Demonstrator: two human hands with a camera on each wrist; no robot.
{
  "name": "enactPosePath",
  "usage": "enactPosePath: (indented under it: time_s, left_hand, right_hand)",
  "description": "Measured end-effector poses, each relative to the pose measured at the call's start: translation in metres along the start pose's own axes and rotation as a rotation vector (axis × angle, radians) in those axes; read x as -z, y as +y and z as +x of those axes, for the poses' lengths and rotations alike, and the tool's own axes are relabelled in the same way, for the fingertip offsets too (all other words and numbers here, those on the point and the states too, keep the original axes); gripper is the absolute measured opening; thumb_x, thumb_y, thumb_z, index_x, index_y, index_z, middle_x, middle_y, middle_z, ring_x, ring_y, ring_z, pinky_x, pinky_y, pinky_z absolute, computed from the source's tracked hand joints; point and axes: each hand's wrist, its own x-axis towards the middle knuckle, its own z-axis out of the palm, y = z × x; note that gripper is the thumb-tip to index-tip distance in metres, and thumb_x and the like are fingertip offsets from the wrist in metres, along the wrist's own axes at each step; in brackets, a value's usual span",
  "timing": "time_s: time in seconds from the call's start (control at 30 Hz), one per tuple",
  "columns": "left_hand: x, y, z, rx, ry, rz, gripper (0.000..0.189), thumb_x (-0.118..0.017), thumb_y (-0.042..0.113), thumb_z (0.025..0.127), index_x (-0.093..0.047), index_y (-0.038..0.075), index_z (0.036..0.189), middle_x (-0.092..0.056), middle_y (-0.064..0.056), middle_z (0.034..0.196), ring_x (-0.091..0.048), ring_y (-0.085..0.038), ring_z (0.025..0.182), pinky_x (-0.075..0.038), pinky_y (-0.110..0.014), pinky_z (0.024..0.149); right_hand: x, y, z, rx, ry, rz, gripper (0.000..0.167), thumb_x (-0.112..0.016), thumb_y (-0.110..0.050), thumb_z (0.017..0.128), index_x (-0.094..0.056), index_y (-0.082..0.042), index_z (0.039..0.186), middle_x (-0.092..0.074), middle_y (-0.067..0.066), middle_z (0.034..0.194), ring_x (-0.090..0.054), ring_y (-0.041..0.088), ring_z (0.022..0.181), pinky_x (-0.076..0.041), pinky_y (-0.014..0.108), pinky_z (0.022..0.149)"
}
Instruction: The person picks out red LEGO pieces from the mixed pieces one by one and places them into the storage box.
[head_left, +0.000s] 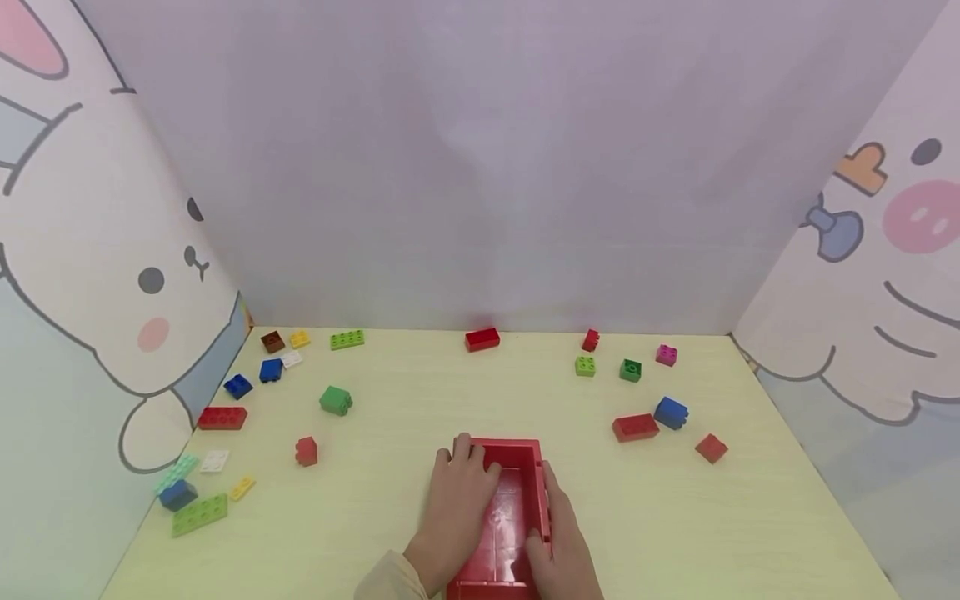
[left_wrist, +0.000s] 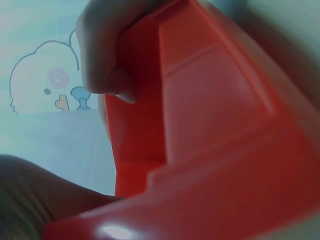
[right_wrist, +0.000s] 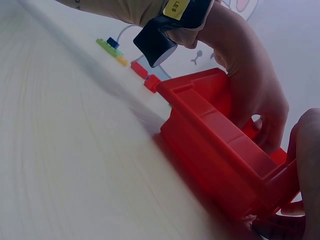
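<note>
A red plastic bin sits at the near middle of the table, and its inside looks bare in the head view. My left hand grips its left side, fingers over the far left rim and thumb inside. On the opposite side my right hand holds the right wall, with the thumb at the rim and fingers along the outside. The bin appears between both hands in the right wrist view, the left hand reaching over its wall. In the left wrist view the bin fills much of the picture.
Several toy bricks lie scattered at the left, among them a green brick and a small red one. More lie at the right, including a long red brick and a blue one. A curtain hangs behind the table.
</note>
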Motion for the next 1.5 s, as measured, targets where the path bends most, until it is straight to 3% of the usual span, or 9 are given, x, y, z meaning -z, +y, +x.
enactPosePath:
  time_s: [0.33,0.5,0.97,1.2,1.37,1.5]
  left_hand:
    - [0.000,0.004,0.002,-0.043,-0.097,0.006,0.058,-0.097,0.040,0.068,-0.074,0.030,0.120,-0.072,0.000,0.108,-0.055,-0.019,0.100,-0.052,-0.041,0.088]
    - [-0.002,0.006,-0.001,-0.043,-0.111,0.002,0.058,-0.097,0.040,0.069,-0.073,0.030,0.121,-0.072,0.000,0.106,-0.055,-0.019,0.096,-0.052,-0.040,0.086]
    - [0.001,0.007,-0.001,-0.036,-0.124,0.019,0.046,-0.096,0.041,0.071,-0.077,0.025,0.110,-0.069,0.000,0.101,-0.056,-0.018,0.092,-0.053,-0.039,0.084]
    - [0.005,0.004,-0.002,-0.038,-0.099,0.008,0.051,-0.096,0.041,0.071,-0.075,0.024,0.114,-0.068,0.000,0.103,-0.057,-0.019,0.092,-0.054,-0.038,0.083]
    - [0.010,0.001,-0.004,-0.044,-0.103,-0.029,0.061,-0.098,0.041,0.066,-0.073,0.027,0.120,-0.069,0.000,0.110,-0.057,-0.021,0.098,-0.055,-0.040,0.089]
    - [0.016,-0.002,-0.007,-0.040,-0.061,-0.049,0.059,-0.098,0.037,0.067,-0.072,0.026,0.120,-0.067,-0.001,0.111,-0.056,-0.022,0.103,-0.056,-0.043,0.093]
  right_hand:
    - [0.001,-0.001,-0.001,0.006,-0.006,-0.002,0.115,-0.082,-0.017,0.071,-0.018,-0.036,0.166,-0.044,0.003,0.159,-0.056,0.031,0.129,-0.065,0.049,0.087]
    - [-0.001,0.000,-0.004,0.018,-0.010,0.003,0.111,-0.079,-0.016,0.075,-0.019,-0.034,0.166,-0.045,0.003,0.157,-0.057,0.031,0.127,-0.065,0.048,0.085]
    - [-0.003,-0.001,-0.003,0.050,0.030,-0.036,0.104,-0.074,-0.013,0.079,-0.020,-0.033,0.166,-0.047,0.001,0.156,-0.057,0.028,0.126,-0.064,0.046,0.090]
    - [-0.002,-0.001,-0.001,0.047,0.015,-0.026,0.109,-0.077,-0.016,0.076,-0.019,-0.035,0.166,-0.045,0.001,0.157,-0.056,0.029,0.127,-0.065,0.047,0.088]
    - [-0.001,-0.001,0.000,0.051,0.017,-0.031,0.108,-0.076,-0.016,0.076,-0.018,-0.034,0.166,-0.045,0.001,0.158,-0.056,0.029,0.128,-0.064,0.047,0.090]
    - [-0.002,0.000,0.001,0.058,0.027,-0.037,0.107,-0.075,-0.015,0.077,-0.019,-0.034,0.166,-0.046,0.000,0.157,-0.056,0.029,0.128,-0.064,0.046,0.089]
